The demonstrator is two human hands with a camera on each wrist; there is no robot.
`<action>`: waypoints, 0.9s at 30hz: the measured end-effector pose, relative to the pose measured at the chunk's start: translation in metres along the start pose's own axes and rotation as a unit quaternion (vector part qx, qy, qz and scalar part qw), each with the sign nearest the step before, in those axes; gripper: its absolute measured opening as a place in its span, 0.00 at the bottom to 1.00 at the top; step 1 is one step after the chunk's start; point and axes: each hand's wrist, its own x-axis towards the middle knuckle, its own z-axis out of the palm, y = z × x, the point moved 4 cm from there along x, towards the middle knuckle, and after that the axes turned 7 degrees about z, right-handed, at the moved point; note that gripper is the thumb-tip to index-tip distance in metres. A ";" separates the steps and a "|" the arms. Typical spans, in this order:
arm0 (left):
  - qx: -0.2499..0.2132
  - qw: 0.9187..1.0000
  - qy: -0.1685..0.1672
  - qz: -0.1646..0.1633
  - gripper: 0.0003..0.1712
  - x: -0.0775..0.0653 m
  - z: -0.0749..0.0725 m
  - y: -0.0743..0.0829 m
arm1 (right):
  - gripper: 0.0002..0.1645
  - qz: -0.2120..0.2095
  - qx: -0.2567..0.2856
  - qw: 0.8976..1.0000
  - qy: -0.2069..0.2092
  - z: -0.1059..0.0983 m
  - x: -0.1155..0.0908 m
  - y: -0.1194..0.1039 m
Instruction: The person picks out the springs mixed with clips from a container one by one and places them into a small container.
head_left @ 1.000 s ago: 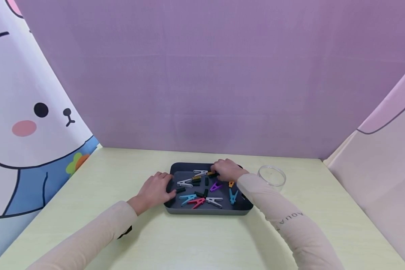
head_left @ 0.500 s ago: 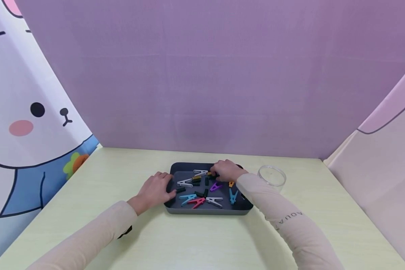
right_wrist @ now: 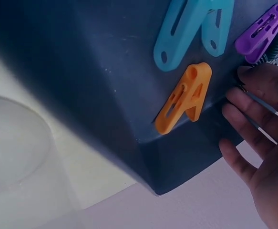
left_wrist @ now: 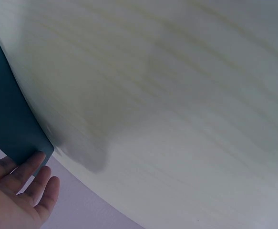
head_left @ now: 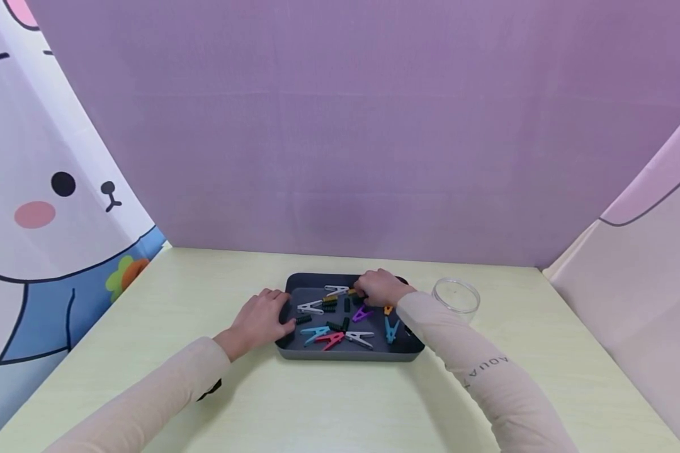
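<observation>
My left hand (head_left: 259, 317) holds the left wall of a dark grey tray (head_left: 348, 355), thumb inside; the left wrist view shows its fingers (left_wrist: 26, 169) against the outer wall. My right hand (head_left: 381, 287) reaches into the back right of the tray. Its thumb and index fingertips come close together among coil springs, as the right wrist view shows; I cannot tell whether they pinch a spring. Near it lie a purple clip (right_wrist: 262, 31), an orange clip (right_wrist: 186, 98) and a teal clip (right_wrist: 177, 36). Black springs (head_left: 329, 307) and gold springs (head_left: 330, 298) lie left of the right hand.
More clips sit in the tray: white clips (head_left: 310, 307), a light blue clip (head_left: 316, 332) and a red clip (head_left: 331, 340). A round clear dish (head_left: 457, 279) stands on the pale wooden table (head_left: 340, 402), right of the tray. A purple cloth wall (head_left: 340, 157) rises behind.
My right hand makes only a very slight shift at the back of the tray. The left hand and the tray stay put.
</observation>
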 end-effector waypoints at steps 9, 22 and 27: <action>-0.001 1.000 0.000 -0.001 0.31 -0.001 0.000 0.000 | 0.03 -0.003 0.002 1.000 0.010 -0.011 -0.007 0.001; -0.002 1.000 -0.002 0.001 0.30 -0.002 0.000 -0.001 | 0.04 -0.014 0.010 0.998 0.055 -0.029 -0.022 0.010; 0.001 1.000 0.002 0.005 0.30 -0.003 -0.002 -0.001 | 0.04 -0.021 0.009 0.997 0.070 -0.040 -0.034 0.010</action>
